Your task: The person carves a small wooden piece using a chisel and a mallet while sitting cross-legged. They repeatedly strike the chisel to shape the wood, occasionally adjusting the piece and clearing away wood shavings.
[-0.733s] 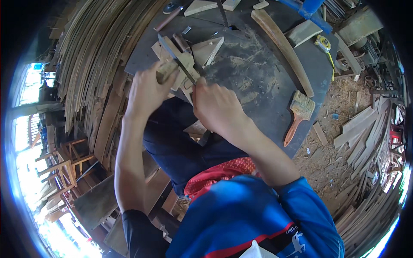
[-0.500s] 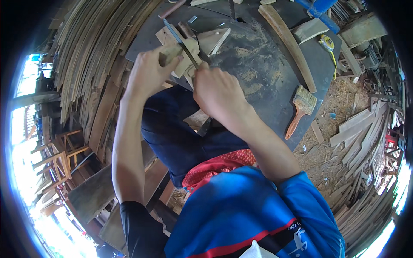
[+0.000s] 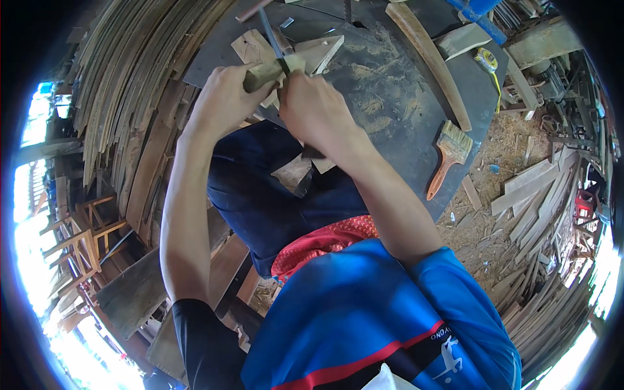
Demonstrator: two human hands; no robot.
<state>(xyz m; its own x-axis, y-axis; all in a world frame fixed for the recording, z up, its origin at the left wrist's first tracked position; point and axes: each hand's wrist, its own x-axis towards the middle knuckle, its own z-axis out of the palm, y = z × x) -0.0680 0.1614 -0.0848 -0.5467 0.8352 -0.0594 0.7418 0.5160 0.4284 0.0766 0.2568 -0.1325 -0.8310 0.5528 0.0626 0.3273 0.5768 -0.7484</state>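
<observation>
At the near end of the dark, dusty table [image 3: 383, 130], my left hand [image 3: 221, 104] grips a small pale wooden piece [image 3: 260, 75] with fingers curled round it. My right hand [image 3: 315, 110] is closed round the near end of a long, narrow metal file-like tool [image 3: 268, 29], which lies across that piece and points away from me; its handle is hidden by my fingers. Beneath and around them are a pale board [image 3: 250, 45] and an angled wooden offcut [image 3: 325, 52].
A long curved wooden piece [image 3: 429, 65], a paintbrush [image 3: 453, 148], a yellow tape measure [image 3: 486, 60] and a wooden block [image 3: 461, 40] lie on the right of the table. Stacked planks [image 3: 123, 78] crowd the left, loose boards [image 3: 526, 188] the right floor. Stool frames [image 3: 88, 234] stand lower left.
My right hand and the tool have moved forward, away from me, and the tool points more steeply up the view. My left hand still grips the wooden piece. The view has shifted slightly.
</observation>
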